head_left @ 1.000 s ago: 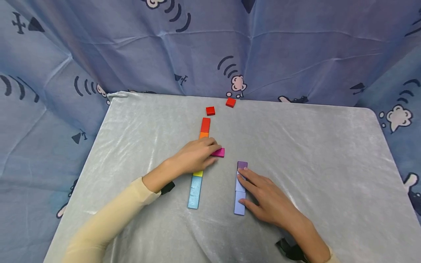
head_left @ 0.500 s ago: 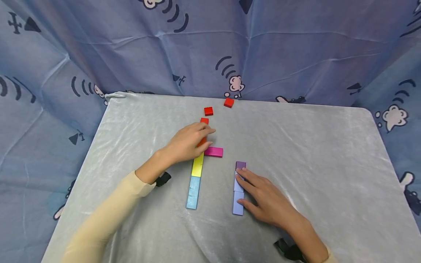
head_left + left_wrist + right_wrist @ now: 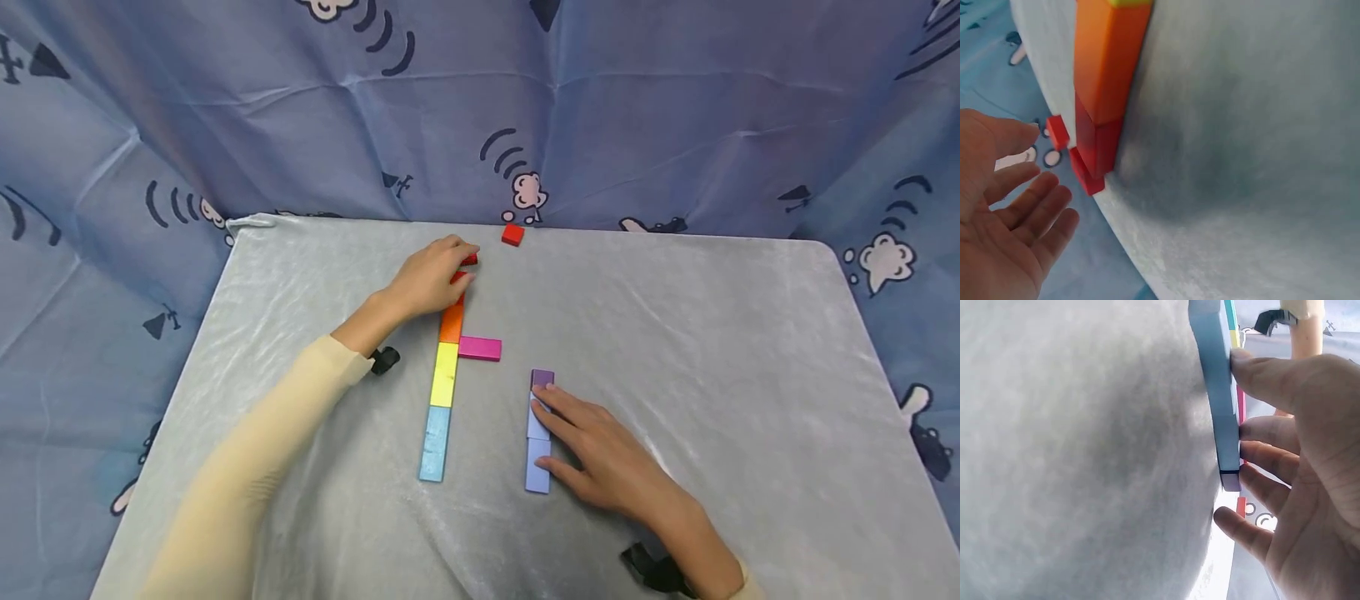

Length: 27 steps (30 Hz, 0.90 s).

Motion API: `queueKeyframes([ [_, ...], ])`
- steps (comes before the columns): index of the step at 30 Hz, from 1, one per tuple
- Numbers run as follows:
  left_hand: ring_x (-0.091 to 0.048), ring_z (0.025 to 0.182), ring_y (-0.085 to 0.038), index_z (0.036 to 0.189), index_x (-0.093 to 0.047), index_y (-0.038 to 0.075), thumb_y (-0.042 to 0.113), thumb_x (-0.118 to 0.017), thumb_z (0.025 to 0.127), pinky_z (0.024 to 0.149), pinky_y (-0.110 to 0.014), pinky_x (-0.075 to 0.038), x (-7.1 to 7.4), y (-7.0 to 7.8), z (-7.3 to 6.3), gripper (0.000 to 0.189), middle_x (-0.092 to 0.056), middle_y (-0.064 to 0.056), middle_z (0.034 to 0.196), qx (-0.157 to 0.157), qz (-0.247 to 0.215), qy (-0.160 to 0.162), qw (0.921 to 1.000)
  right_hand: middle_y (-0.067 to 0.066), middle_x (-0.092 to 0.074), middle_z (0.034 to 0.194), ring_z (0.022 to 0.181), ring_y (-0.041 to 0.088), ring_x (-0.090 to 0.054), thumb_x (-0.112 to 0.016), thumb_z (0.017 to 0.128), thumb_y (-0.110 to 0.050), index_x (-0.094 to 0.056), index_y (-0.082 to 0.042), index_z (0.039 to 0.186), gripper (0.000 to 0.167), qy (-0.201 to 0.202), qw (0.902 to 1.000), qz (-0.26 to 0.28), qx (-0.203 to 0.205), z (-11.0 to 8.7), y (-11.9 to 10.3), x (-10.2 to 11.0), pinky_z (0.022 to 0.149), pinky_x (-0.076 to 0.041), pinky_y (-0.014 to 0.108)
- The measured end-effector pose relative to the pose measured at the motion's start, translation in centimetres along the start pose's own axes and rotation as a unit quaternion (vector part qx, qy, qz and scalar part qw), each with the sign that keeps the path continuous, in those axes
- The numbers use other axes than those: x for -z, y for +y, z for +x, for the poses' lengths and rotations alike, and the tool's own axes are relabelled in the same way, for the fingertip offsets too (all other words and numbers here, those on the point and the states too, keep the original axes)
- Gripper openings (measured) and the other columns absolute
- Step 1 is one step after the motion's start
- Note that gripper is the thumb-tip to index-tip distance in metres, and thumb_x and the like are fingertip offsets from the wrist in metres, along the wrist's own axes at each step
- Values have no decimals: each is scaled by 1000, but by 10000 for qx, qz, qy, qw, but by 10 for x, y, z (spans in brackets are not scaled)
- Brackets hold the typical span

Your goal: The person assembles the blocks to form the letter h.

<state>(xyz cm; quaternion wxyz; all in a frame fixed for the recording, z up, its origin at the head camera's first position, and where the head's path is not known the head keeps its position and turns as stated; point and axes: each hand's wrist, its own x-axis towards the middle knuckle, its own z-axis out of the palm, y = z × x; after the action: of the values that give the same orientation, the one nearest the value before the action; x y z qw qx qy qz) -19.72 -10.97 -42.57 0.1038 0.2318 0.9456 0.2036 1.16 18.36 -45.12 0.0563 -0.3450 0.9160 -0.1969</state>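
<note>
A row of flat blocks runs away from me: light blue, yellow, orange, then red at the far end. My left hand hovers over that red end, fingers loosely bent, nearest to a small red block. In the left wrist view the hand holds nothing. A magenta block juts sideways from the row. To the right, two lilac blocks and a purple block form a shorter line. Fingertips of my right hand rest on it.
Another small red block lies close to the back edge of the grey cloth-covered table. A patterned blue curtain hangs behind and at the sides. Each wrist wears a black strap.
My left hand has moved away from me along the row, from beside the magenta block to the small red block, uncovering the yellow and orange blocks. The right hand stays on the lilac blocks.
</note>
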Motion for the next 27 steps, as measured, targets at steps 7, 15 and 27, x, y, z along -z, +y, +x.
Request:
queueKeyframes([
  [7, -59, 124, -32, 150, -58, 4, 22, -63, 106, 108, -45, -56, -1, -4, 25, 48, -60, -17, 141, 228, 409, 50, 9989, 10, -50, 164, 150, 31, -52, -84, 91, -35, -54, -5, 155, 76, -6, 10000, -13, 21, 1, 1, 1, 113, -52, 54],
  [15, -61, 122, -33, 144, -62, 3, 24, -63, 105, 107, -46, -56, -5, -6, 36, 45, -63, -18, 138, 464, 586, -22, 9972, 9, -49, 166, 151, 30, -50, -83, 92, -37, -53, -6, 156, 77, -95, 9999, 0, -35, 1, 1, -1, 114, -52, 53],
  [27, -63, 117, -34, 129, -70, 3, 16, -65, 103, 106, -46, -55, -6, -10, 42, 30, -68, -18, 126, 483, 244, -154, 9984, 9, -49, 165, 151, 30, -51, -82, 93, -37, -53, -7, 156, 76, -66, 10000, -28, -47, 1, 0, -1, 114, -52, 53],
])
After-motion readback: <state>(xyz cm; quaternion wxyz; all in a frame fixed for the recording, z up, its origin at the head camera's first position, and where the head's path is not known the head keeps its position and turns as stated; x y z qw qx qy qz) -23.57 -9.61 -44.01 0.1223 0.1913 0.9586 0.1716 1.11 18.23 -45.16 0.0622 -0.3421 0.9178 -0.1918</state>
